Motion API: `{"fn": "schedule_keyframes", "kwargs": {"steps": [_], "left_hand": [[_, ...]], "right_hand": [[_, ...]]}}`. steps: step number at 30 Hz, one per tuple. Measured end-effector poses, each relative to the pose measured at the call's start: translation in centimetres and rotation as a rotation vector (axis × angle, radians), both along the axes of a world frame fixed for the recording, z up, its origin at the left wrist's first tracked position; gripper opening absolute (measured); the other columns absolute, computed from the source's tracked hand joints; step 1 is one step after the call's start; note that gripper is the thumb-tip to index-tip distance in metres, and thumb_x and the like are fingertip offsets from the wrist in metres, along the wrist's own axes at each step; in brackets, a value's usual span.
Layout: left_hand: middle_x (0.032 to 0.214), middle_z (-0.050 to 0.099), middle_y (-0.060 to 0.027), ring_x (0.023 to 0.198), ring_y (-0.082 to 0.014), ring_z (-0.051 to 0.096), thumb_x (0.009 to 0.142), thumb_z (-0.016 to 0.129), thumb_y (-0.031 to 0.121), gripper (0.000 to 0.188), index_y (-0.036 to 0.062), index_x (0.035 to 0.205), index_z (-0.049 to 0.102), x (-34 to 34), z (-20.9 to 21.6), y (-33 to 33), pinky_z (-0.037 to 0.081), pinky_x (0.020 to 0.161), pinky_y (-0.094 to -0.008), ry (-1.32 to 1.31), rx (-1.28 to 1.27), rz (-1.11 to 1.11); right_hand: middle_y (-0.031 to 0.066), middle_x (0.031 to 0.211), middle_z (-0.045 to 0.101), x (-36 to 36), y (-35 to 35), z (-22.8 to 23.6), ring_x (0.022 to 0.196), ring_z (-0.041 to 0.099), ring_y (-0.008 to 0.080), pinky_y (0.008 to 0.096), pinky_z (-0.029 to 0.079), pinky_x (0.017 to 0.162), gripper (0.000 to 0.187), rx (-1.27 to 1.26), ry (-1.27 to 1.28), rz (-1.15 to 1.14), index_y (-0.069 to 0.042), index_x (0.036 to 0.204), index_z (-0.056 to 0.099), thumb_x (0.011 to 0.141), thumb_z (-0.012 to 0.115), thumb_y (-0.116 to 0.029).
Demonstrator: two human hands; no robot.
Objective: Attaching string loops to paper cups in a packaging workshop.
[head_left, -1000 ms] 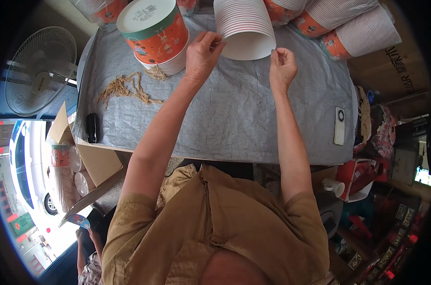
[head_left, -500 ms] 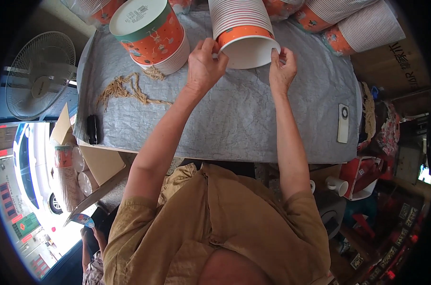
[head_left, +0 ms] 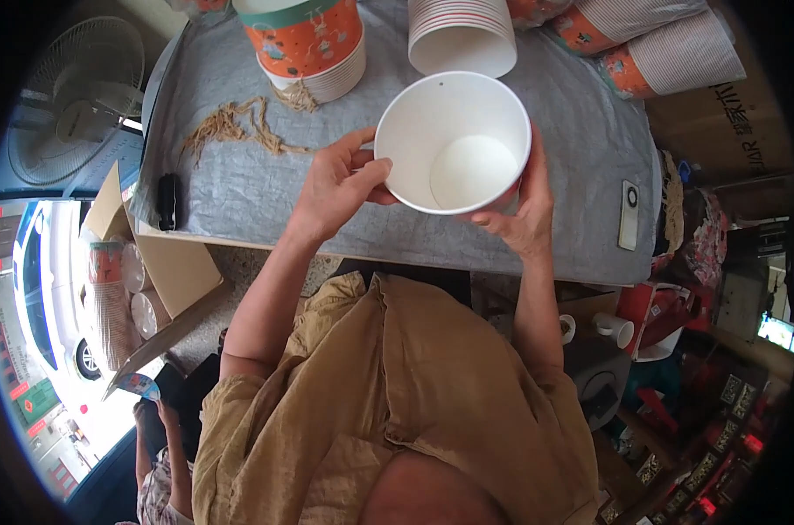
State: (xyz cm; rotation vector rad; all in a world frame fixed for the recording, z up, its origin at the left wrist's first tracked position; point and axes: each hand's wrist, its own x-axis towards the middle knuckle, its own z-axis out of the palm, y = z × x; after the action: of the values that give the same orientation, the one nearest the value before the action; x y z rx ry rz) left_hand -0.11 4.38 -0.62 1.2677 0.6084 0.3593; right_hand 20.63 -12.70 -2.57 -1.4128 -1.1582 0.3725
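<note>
Between my two hands is a single large paper bucket (head_left: 454,144), its white inside and base facing up toward me. My left hand (head_left: 340,185) grips its left side, thumb at the rim and fingers round the wall. My right hand (head_left: 530,206) wraps the right side, thumb low on the outer wall. Just beyond it lies a nested stack of paper buckets (head_left: 462,39), its white open end toward me. To the left an orange and green bucket (head_left: 302,39) stands upside down over other nested buckets (head_left: 331,80).
Tan strings (head_left: 230,127) lie on the grey-covered table (head_left: 265,188), with a black object (head_left: 167,201) at its left edge and a pale flat object (head_left: 629,215) at right. Wrapped bucket stacks (head_left: 677,57) line the back right. An open carton (head_left: 174,271) holds more buckets; a fan (head_left: 77,118) stands left.
One bucket has come off the end of the lying stack. Both hands have brought it nearer to me and tipped its mouth upward. The view has shifted slightly.
</note>
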Motion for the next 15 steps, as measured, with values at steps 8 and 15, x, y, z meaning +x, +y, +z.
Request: {"fn": "schedule_keyframes", "kwargs": {"steps": [8, 15], "left_hand": [[0.099, 0.074, -0.0142, 0.079, -0.0142, 0.071, 0.101, 0.064, 0.02, 0.044, -0.0067, 0.136, 0.056, -2.5, -2.6, -1.3, 0.059, 0.068, -0.0271, -0.031, 0.116, 0.152], [0.096, 0.074, -0.011, 0.084, -0.0137, 0.071, 0.104, 0.061, 0.028, 0.043, 0.0011, 0.137, 0.06, -3.4, -6.3, -2.2, 0.059, 0.073, -0.0296, -0.037, 0.181, 0.246]], "right_hand": [[0.0151, 0.151, 0.042, -4.4, -0.8, -5.3, 0.137, 0.048, 0.0277, 0.0437, 0.042, 0.114, 0.141, -0.054, 0.349, 0.076, -0.001, 0.157, 0.017, 0.052, 0.103, -0.036], [0.0174, 0.145, 0.048, -5.0, 0.8, -10.3, 0.123, 0.06, 0.0294, 0.0395, 0.061, 0.091, 0.105, 0.021, 0.321, -0.18, -0.001, 0.15, 0.027, 0.071, 0.094, -0.011]]}}
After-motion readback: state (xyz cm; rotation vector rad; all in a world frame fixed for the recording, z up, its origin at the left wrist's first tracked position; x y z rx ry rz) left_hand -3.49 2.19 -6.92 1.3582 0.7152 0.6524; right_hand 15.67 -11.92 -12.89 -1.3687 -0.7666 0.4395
